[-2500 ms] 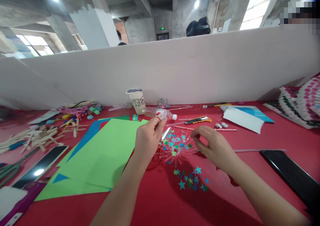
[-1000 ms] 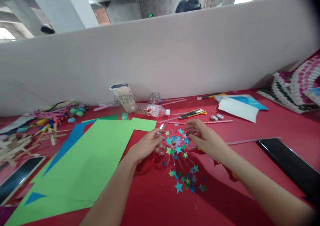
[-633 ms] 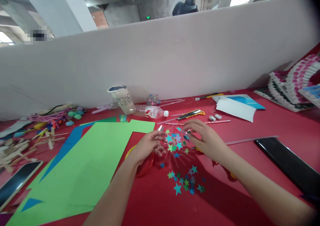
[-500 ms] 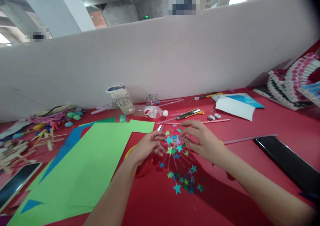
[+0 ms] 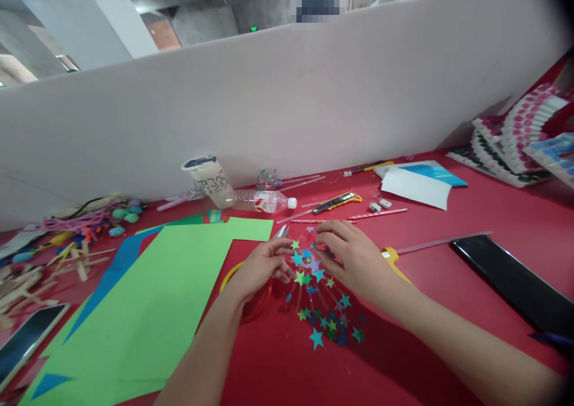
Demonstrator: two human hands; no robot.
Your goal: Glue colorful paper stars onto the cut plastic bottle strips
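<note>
Several small foil stars (image 5: pixel 314 266) in blue, green and purple sit in a cluster on what looks like a clear plastic piece with thin strips fanning outward. My left hand (image 5: pixel 264 266) is at its left edge, fingers loosely curved and apart. From the right, my right hand (image 5: pixel 347 253) reaches in, its bent fingers spread at the rim of the cluster; contact is hard to make out. More stars (image 5: pixel 329 328) lie nearer to me on the red table. Partly under my left hand are scissors (image 5: pixel 281 232) and a yellow-and-red ring (image 5: pixel 231 272).
Green paper sheets (image 5: pixel 147 298) cover the left side, with a phone (image 5: pixel 33 337) beside them. A plastic bottle (image 5: pixel 264 201), a cup (image 5: pixel 207 180) and a box cutter (image 5: pixel 337 202) stand or lie behind. At right are a black phone (image 5: pixel 515 280) and white paper (image 5: pixel 415 188).
My right hand has shifted slightly left, closer to the star cluster, uncovering a yellow tool beside its wrist. My left hand stays nearly in place. The view has turned a little to the right.
</note>
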